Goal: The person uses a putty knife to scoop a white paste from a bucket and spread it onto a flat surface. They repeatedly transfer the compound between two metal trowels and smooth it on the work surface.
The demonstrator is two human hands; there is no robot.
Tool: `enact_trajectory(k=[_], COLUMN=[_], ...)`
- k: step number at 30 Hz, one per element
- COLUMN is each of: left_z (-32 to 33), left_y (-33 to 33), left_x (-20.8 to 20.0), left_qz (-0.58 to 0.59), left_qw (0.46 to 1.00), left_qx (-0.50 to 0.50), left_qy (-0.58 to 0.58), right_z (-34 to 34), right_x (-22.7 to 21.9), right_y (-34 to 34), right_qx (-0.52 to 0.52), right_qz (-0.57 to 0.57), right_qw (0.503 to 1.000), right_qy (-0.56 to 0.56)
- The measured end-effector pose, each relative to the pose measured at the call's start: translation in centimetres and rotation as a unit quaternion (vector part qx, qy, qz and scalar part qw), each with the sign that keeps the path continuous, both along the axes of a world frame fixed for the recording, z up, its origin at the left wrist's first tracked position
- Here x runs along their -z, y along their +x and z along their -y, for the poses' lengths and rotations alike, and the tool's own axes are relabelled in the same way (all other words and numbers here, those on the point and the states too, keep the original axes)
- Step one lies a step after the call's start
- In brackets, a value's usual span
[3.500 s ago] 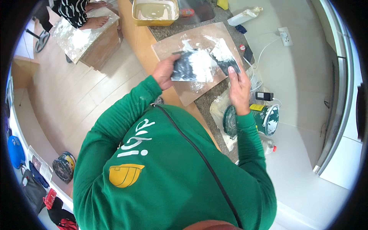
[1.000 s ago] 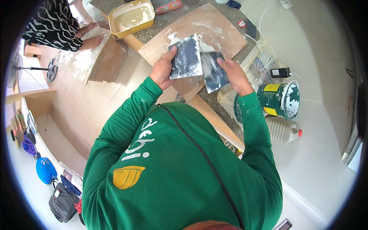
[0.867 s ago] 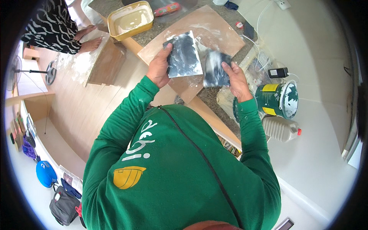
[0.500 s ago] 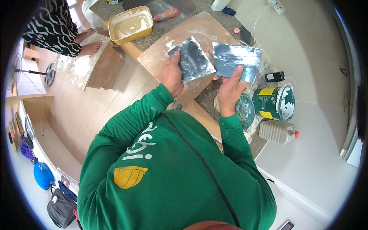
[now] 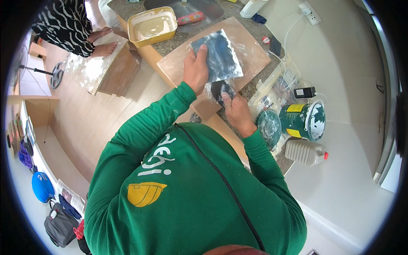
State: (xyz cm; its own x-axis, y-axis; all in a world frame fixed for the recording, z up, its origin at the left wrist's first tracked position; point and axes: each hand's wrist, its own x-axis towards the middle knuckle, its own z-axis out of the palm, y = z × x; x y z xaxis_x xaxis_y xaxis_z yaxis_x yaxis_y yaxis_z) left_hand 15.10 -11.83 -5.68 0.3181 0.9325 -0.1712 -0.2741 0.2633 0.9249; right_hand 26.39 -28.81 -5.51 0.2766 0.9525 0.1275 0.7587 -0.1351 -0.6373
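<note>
My left hand (image 5: 196, 71) is closed round the near left side of a square flat metal spreader (image 5: 220, 55), its face smeared with white paste. Below and to the right, my right hand (image 5: 240, 114) grips a second flat spreader (image 5: 222, 91), dark with white smears. That one is tilted, and its far part passes under the lower edge of the first. Both are above a thin brown board (image 5: 253, 44) streaked with white, which lies on the speckled grey counter.
A yellow tub (image 5: 153, 41) of pale liquid stands at the board's far left, beside a pink tube (image 5: 190, 18). To the right are a green bucket (image 5: 292, 121), its lid (image 5: 269, 127), a plastic jug (image 5: 302, 152) and a black adapter (image 5: 304, 92). Someone's bare feet (image 5: 104, 49) stand on a spattered wooden box (image 5: 121, 70).
My right hand has moved left and nearer, turning its spreader under the other one. My left hand has lifted its spreader slightly away and turned it.
</note>
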Motion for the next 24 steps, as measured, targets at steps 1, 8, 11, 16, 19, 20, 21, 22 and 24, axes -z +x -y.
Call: enact_trajectory(k=[1,8,11,16,19,20,21,22,24], left_z=[-0.2,0.1,1.4,2.4,3.3,3.2,3.0,2.6,1.5], left_y=[0.0,-0.5,-0.5,-1.4,-2.9,-3.8,-4.7,-5.7,-8.1], left_x=[0.1,-0.4,-2.0,-2.5,-2.2,-2.1,-1.9,-1.6,-0.2], left_qz=[0.042,0.170,0.172,-0.028,-0.070,-0.098,-0.112,-0.126,-0.180], left_qw=[0.999,0.981,0.983,0.985,0.961,0.952,0.947,0.941,0.916], left_qx=[-0.020,-0.092,-0.061,0.019,0.094,0.117,0.151,0.184,0.248], left_qy=[-0.004,-0.036,-0.008,0.171,0.251,0.265,0.261,0.256,0.260], right_z=[0.2,-0.3,-2.1,-3.6,-4.4,-4.8,-5.2,-5.8,-6.8], right_x=[0.6,-2.9,-3.5,-2.2,-3.0,-3.8,-4.5,-5.2,-5.9], right_y=[0.1,0.6,-1.1,-0.6,-0.3,-0.4,-0.4,-0.3,0.3], right_qx=[0.002,0.221,0.228,0.282,0.253,0.236,0.221,0.218,0.217], right_qz=[0.017,-0.577,-0.603,-0.469,-0.420,-0.402,-0.385,-0.411,-0.461], right_qw=[1.000,0.749,0.724,0.799,0.834,0.845,0.854,0.839,0.805], right_qy=[-0.011,0.241,0.244,0.251,0.254,0.263,0.270,0.281,0.303])
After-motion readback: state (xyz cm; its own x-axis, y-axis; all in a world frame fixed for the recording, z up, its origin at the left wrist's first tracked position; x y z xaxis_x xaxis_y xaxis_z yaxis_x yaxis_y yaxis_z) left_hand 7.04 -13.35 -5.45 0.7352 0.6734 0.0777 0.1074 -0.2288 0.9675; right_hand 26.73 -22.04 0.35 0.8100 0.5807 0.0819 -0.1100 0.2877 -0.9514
